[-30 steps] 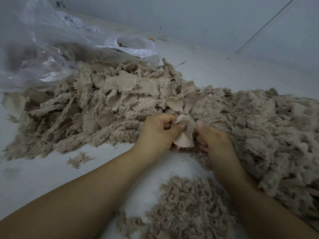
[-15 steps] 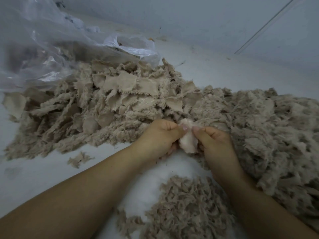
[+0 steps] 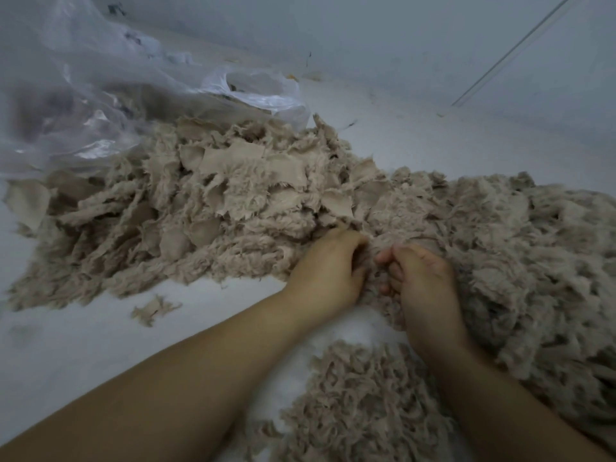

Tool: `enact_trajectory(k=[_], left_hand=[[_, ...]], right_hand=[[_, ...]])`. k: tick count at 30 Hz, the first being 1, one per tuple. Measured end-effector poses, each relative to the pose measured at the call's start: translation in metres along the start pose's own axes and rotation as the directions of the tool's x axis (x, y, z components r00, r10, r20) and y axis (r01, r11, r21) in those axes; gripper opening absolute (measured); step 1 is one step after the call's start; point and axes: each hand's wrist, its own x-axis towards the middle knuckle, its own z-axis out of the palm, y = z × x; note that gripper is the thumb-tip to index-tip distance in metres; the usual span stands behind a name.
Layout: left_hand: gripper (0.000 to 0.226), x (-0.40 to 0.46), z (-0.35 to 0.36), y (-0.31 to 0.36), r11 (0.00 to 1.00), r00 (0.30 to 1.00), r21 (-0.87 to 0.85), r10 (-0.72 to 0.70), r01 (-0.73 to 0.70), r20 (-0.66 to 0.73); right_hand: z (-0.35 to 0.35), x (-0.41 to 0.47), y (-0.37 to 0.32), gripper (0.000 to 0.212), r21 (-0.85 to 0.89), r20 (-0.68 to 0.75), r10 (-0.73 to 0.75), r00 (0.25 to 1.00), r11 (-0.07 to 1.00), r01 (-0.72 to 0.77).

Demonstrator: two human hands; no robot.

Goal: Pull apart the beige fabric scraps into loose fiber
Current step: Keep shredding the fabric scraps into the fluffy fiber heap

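Loads of beige fabric scraps are heaped across the white surface right in front of you, running from the clear plastic bag on the far left over to a fluffier mass on your right. Your left hand and right hand sit close together at the heap's near edge, fingers curled into the fabric, so I'd say both are gripping scraps. Only a small pile of loose fiber lies near you between your forearms. Lots of flat, intact pieces left on top, so you're early-to-mid, I reckon.
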Motion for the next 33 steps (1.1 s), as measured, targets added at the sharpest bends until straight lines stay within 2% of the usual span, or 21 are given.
enact_trajectory(k=[2, 4, 6, 11, 12, 14, 17, 21, 24, 29, 31, 33], left_hand=[[0.011, 0.000, 0.000, 0.002, 0.999, 0.999, -0.015, -0.033, 0.032, -0.005], [0.009, -0.003, -0.002, 0.003, 0.997, 0.998, -0.075, -0.025, 0.021, -0.059], [0.012, -0.007, -0.006, 0.003, 0.995, 0.994, -0.094, 0.012, -0.022, -0.106], [0.017, -0.019, -0.017, 0.010, 0.968, 0.977, -0.153, 0.182, -0.197, -0.108], [0.015, -0.020, -0.017, 0.011, 0.964, 0.979, -0.190, 0.168, -0.187, -0.113], [0.013, -0.020, -0.018, 0.013, 0.927, 0.996, -0.368, 0.044, -0.071, -0.080], [0.016, -0.020, -0.021, 0.018, 0.774, 0.996, -0.630, -0.089, 0.066, -0.005], [0.021, -0.020, -0.021, 0.018, 0.698, 0.995, -0.715, -0.095, 0.045, -0.029], [0.022, -0.018, -0.027, 0.014, 0.582, 0.986, -0.812, -0.156, 0.042, -0.061], [0.022, -0.015, -0.026, 0.008, 0.456, 0.971, -0.875, -0.233, 0.164, 0.061], [0.020, -0.017, -0.022, 0.011, 0.413, 0.973, -0.892, -0.208, 0.183, 0.103], [0.018, -0.018, -0.018, 0.014, 0.432, 0.974, -0.882, -0.199, 0.187, 0.109]], right_hand=[[0.000, 0.001, 0.001, 0.038, -0.033, 0.004, 0.000, 1.000, 0.999, 0.000], [0.000, 0.003, 0.002, 0.032, -0.033, 0.003, 0.025, 1.000, 0.999, -0.025], [0.000, 0.006, 0.004, 0.028, -0.029, -0.016, 0.060, 0.998, 0.998, -0.060], [0.000, 0.009, 0.003, 0.028, -0.020, 0.007, 0.094, 0.996, 0.995, -0.094], [0.001, 0.008, 0.001, 0.029, -0.006, 0.013, 0.097, 0.995, 0.995, -0.097], [0.001, 0.007, -0.003, 0.027, 0.038, 0.030, 0.121, 0.992, 0.992, -0.122], [0.000, 0.008, -0.003, 0.030, 0.060, 0.058, 0.138, 0.989, 0.988, -0.141], [0.000, 0.010, -0.002, 0.027, 0.033, 0.029, 0.139, 0.990, 0.990, -0.140], [-0.001, 0.013, -0.001, 0.030, -0.061, -0.025, 0.168, 0.985, 0.984, -0.170], [-0.001, 0.005, -0.002, 0.019, -0.088, 0.052, 0.067, 0.996, 0.994, -0.062], [-0.001, 0.000, -0.007, 0.038, -0.069, 0.094, 0.031, 0.995, 0.997, -0.024], [-0.001, -0.003, -0.011, 0.050, -0.066, 0.157, 0.027, 0.987, 0.998, -0.017]])
